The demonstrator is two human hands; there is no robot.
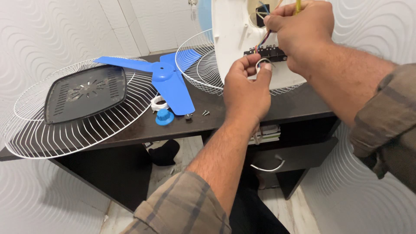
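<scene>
Head view: wiring work on the white fan housing point(236, 39); the left hand point(245, 89) pinches a loop of wires point(261, 63) below the black terminal strip point(266, 53); the right hand point(303, 30) grips a yellow-handled tool point(297, 6) (tip hidden) above that strip; the next move, I judge, calls for steadying those wires.

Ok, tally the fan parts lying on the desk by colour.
White: 3 - front grille, rear grille, plastic ring
Blue: 2 - fan blade, knob cap
Black: 1 - grille centre plate
Metal: 2 - loose screws
Total: 8
</scene>
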